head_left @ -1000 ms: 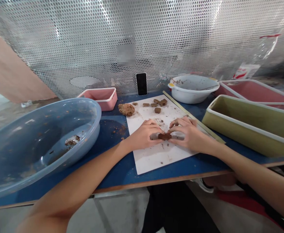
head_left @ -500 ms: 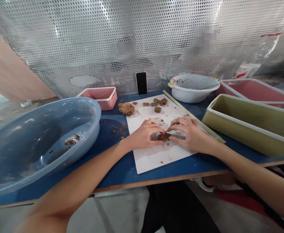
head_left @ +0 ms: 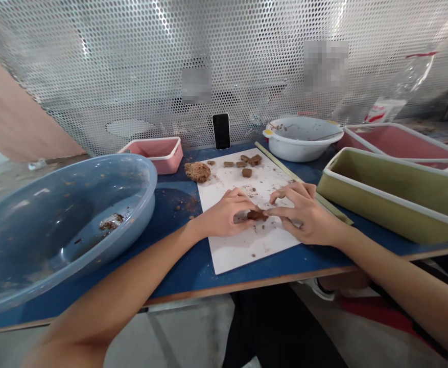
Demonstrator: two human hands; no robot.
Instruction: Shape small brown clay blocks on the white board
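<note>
My left hand (head_left: 226, 213) and my right hand (head_left: 300, 213) meet over a white sheet (head_left: 246, 245) on the blue table. Between their fingertips sits a small brown lump of clay (head_left: 256, 215), pinched from both sides and resting on the sheet. The fingers of both hands are curled in around it. Farther back on the sheet lie a bigger clay lump (head_left: 197, 171) and several small clay pieces (head_left: 247, 162).
A large blue plastic basin (head_left: 55, 225) fills the left side. Behind are a pink tray (head_left: 155, 152), an upright black phone (head_left: 221, 131) and a white bowl (head_left: 302, 137). A green tray (head_left: 396, 191), a red tray (head_left: 400, 143) and a long stick (head_left: 304, 183) lie right. A perforated metal screen stands behind.
Both hands stay at the small clay lump. My right hand's fingers have lifted and curled a little more over it; the view has shifted slightly.
</note>
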